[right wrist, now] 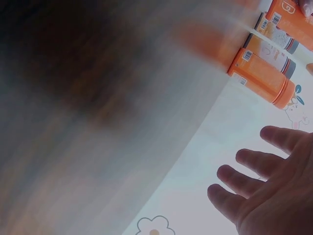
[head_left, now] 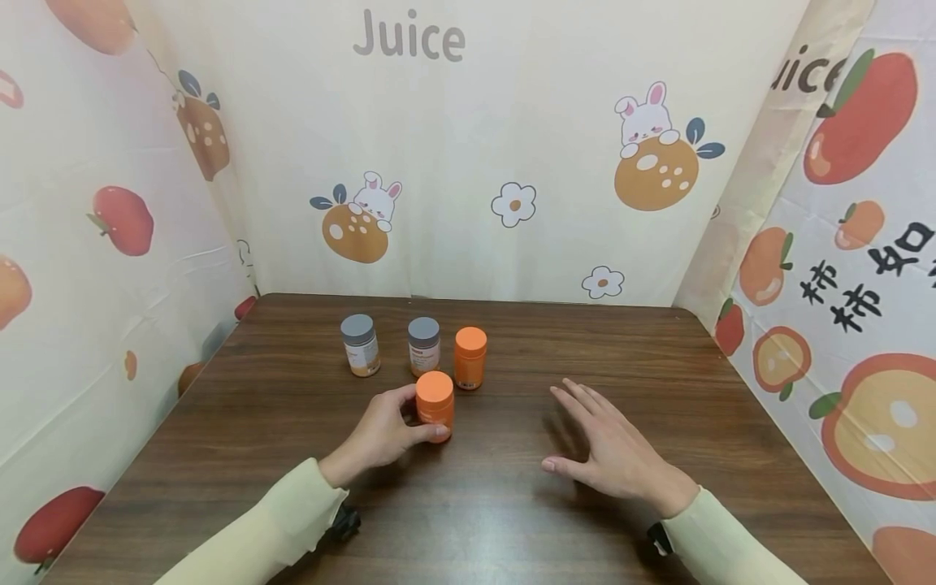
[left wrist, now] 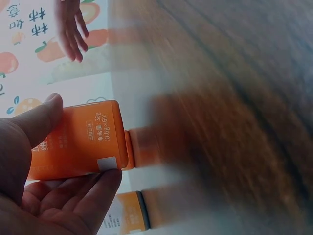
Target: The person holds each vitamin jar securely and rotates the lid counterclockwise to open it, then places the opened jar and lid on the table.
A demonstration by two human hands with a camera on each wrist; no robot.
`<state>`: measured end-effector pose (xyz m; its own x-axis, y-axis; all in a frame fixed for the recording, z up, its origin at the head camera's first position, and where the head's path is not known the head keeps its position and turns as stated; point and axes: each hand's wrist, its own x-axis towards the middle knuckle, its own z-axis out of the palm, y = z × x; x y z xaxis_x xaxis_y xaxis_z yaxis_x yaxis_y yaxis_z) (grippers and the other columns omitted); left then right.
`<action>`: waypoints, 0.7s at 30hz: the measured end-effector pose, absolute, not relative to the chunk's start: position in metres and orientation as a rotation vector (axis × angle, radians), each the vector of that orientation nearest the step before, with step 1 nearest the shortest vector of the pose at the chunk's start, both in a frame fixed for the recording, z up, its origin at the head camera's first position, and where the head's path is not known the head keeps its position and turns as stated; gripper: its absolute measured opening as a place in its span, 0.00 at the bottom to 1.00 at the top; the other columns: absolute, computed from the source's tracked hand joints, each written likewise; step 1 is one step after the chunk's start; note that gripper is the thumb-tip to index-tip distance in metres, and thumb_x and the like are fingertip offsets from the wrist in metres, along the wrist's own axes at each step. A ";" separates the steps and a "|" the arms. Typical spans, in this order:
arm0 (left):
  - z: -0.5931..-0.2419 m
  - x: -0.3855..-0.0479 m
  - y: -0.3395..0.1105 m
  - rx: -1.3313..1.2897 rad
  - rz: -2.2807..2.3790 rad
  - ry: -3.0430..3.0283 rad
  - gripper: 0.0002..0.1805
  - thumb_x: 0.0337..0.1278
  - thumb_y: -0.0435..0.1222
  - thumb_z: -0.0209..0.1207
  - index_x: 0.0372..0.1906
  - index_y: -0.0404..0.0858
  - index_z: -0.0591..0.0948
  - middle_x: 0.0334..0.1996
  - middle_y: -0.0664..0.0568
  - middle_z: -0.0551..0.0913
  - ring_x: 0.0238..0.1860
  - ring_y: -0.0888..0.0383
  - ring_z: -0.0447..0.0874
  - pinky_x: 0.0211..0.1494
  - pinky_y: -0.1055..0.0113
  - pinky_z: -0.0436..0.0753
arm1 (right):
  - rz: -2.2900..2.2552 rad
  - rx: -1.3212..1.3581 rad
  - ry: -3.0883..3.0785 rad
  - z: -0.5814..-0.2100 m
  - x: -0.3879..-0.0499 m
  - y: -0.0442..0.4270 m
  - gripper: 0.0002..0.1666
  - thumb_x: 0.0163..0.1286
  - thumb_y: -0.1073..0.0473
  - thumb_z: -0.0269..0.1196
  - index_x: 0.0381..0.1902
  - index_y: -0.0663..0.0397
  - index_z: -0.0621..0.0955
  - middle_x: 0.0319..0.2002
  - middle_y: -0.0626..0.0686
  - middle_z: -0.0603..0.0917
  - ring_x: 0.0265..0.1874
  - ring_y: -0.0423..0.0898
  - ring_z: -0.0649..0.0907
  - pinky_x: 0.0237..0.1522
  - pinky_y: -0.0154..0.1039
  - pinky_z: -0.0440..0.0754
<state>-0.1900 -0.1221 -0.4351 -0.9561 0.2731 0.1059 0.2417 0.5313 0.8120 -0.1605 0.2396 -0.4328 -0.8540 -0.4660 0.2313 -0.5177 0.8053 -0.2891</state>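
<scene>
In the head view my left hand (head_left: pixel 383 426) grips an upright orange bottle (head_left: pixel 435 396) from its left side, thumb at the front. White print and a small white label show on this bottle (left wrist: pixel 80 139) in the left wrist view. Whether its base touches the table cannot be told. Just behind it stands a second orange bottle (head_left: pixel 470 357). To its left are a grey-lidded bottle (head_left: pixel 424 345) and, farther left, another grey-lidded bottle (head_left: pixel 361 345). My right hand (head_left: pixel 614 447) holds nothing over the table's right half, fingers extended and thumb spread.
The dark brown wooden table (head_left: pixel 512 504) reaches back to a patterned cloth backdrop (head_left: pixel 468 146). Printed cloth also hangs along the left side (head_left: pixel 132 325) and right side (head_left: pixel 797 268). The three standing bottles form a rough row near the table's back.
</scene>
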 end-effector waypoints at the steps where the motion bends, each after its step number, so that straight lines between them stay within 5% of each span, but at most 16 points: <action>1: -0.435 -0.190 -0.122 0.464 1.432 2.721 0.29 0.48 0.42 0.79 0.56 0.40 0.83 0.48 0.54 0.87 0.48 0.57 0.85 0.55 0.55 0.82 | 0.520 0.780 -2.841 -0.433 -0.160 0.239 0.60 0.60 0.19 0.62 0.81 0.43 0.61 0.80 0.53 0.59 0.76 0.63 0.62 0.69 0.64 0.63; 21: -0.431 -0.184 -0.113 0.511 1.385 2.715 0.29 0.47 0.43 0.79 0.55 0.43 0.83 0.47 0.57 0.87 0.49 0.59 0.84 0.57 0.54 0.81 | 0.565 0.814 -2.818 -0.435 -0.157 0.232 0.60 0.59 0.20 0.64 0.81 0.38 0.58 0.79 0.50 0.59 0.76 0.57 0.63 0.67 0.63 0.68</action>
